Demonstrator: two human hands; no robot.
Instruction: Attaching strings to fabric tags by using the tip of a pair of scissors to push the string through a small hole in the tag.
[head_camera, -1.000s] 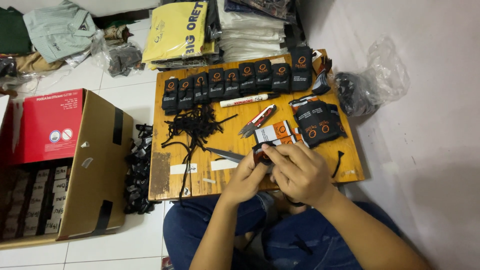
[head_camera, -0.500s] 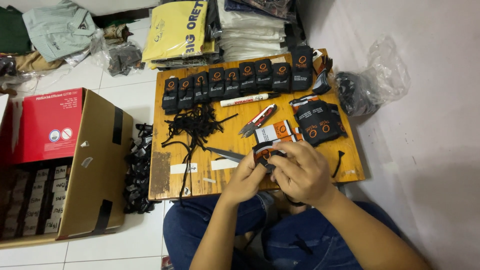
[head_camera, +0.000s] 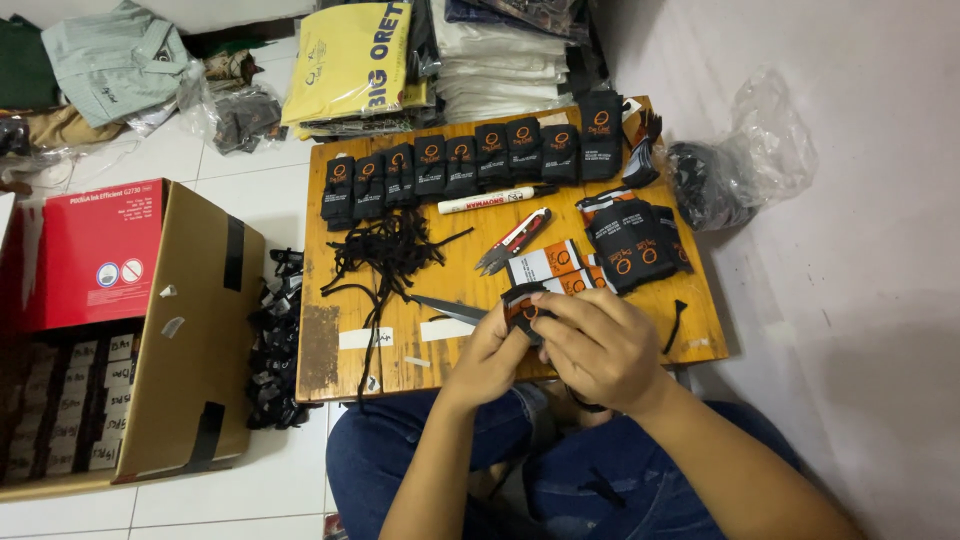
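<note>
While black pouches (head_camera: 470, 165) are lining the wooden table (head_camera: 400, 350), left hand (head_camera: 490, 355) and right hand (head_camera: 600, 345) are pinching one black-and-orange pouch (head_camera: 522, 308) together.

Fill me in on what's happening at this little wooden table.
A person sits on the floor at a low wooden table, both hands busy with one small black item with an orange label. The left hand holds it from below and the right hand covers it from above. A row of similar black packs lines the far edge, with a tangle of black cords, a white marker and snips between. An open cardboard box stands to the left.
</note>
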